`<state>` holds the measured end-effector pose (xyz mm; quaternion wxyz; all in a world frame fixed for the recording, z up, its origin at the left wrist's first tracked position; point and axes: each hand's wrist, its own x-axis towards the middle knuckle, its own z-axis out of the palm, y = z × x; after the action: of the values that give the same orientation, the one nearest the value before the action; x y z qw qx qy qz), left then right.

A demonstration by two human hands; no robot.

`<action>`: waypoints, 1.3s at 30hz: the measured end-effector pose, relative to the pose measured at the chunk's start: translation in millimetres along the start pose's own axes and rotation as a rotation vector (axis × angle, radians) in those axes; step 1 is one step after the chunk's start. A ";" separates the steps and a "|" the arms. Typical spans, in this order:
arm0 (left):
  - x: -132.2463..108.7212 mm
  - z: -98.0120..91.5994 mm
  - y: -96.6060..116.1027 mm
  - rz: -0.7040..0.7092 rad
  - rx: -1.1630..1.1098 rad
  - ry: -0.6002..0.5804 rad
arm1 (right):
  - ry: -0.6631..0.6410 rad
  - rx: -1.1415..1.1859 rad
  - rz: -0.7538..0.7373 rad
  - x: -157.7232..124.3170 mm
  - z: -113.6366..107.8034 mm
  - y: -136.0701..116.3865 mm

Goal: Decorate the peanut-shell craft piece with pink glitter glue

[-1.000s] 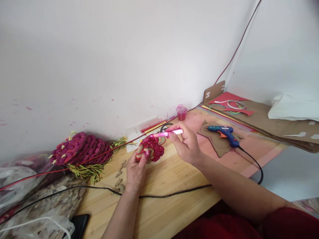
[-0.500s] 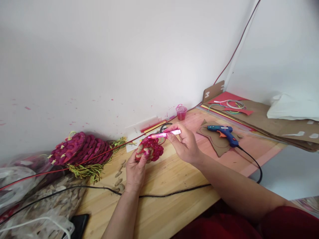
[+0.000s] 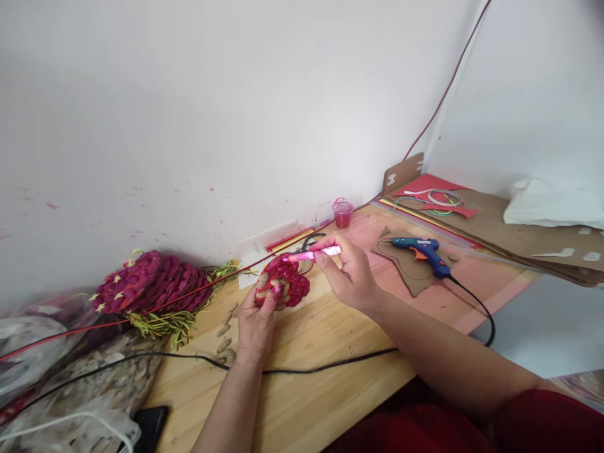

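Note:
My left hand [image 3: 258,314] grips the lower left side of a round peanut-shell piece [image 3: 296,286], its thumb on the front. Much of the piece is coated in magenta paint, while some shells near the thumb are bare tan. Pinched in my right hand [image 3: 346,270] is a paintbrush [image 3: 314,253] with a white and pink handle. Its tip touches the upper edge of the piece. A clear cup of pink paint [image 3: 343,214] stands behind my right hand, near the wall.
Finished-looking magenta discs [image 3: 155,283] with yellow fringe lean at the left. A blue glue gun [image 3: 422,251] rests on cardboard [image 3: 401,267] at the right. A black cable [image 3: 330,365] crosses the wooden table [image 3: 292,409]. Loose peanuts [image 3: 224,345] lie left of my left hand.
The painted piece has turned slightly in my left hand, and the brush tip has shifted a little along its upper edge. Both hands keep their holds.

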<state>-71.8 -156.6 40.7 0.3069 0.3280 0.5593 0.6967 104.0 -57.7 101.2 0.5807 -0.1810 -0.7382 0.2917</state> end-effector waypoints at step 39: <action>-2.1 0.1 -2.9 -0.120 -0.049 -0.038 | -0.090 -0.276 -0.208 -4.4 10.4 15.4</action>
<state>-70.3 -157.7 37.6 0.3667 0.2996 0.5545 0.6843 94.0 -50.9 86.4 0.5438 -0.1687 -0.8111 0.1338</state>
